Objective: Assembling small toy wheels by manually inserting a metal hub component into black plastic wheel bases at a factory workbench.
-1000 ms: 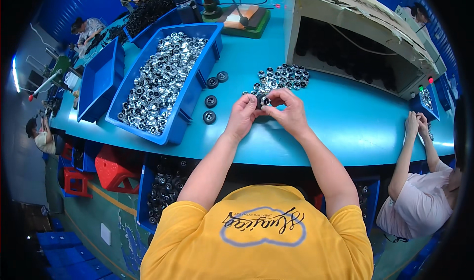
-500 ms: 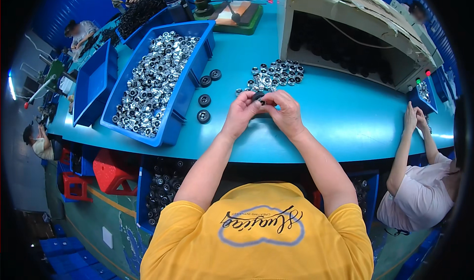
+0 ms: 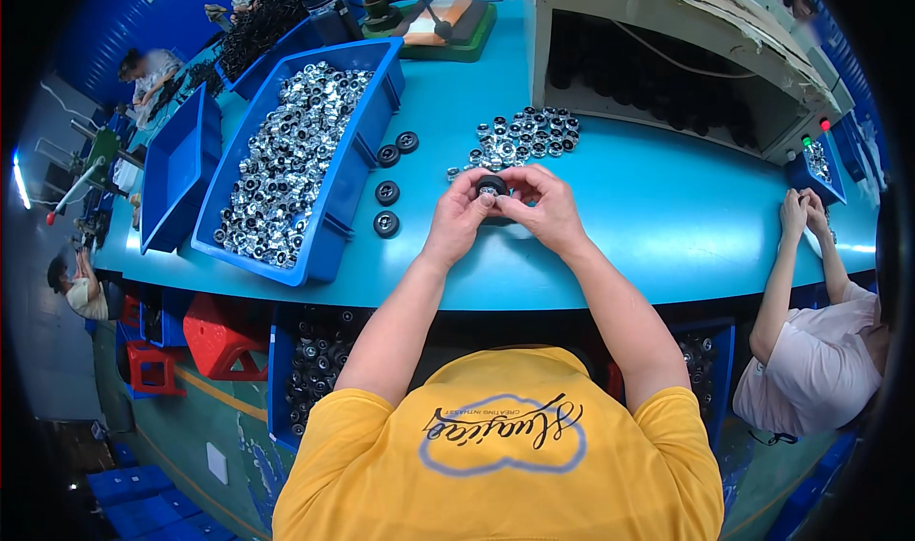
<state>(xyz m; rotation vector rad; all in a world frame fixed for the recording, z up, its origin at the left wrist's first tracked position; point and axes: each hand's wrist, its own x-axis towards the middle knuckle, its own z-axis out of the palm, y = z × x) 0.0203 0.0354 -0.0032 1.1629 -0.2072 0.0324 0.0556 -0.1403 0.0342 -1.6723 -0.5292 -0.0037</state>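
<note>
Between my two hands, above the table's near part, is a small black toy wheel (image 3: 491,185) with a shiny hub facing me. My left hand (image 3: 459,219) grips its left side with thumb and fingers. On its right side my right hand (image 3: 544,207) pinches it, thumb against the hub. Just beyond my hands lies a loose group of silver wheel hubs (image 3: 527,133) with dark centres. To the left, several black wheels (image 3: 386,193) stand in a rough line beside a large blue bin (image 3: 329,245) heaped with silver hubs.
A second blue tray (image 3: 181,174) stands left of the bin. The pale box-like housing (image 3: 762,126) at the far right has dark wheels inside. A green-based press (image 3: 467,40) is at the back. Another person's hands (image 3: 803,212) work at the right, by a small blue bin (image 3: 815,174).
The wheel has turned in my fingers, so its hub now shows more plainly. My hands remain closed around it. The whole view has shifted slightly.
</note>
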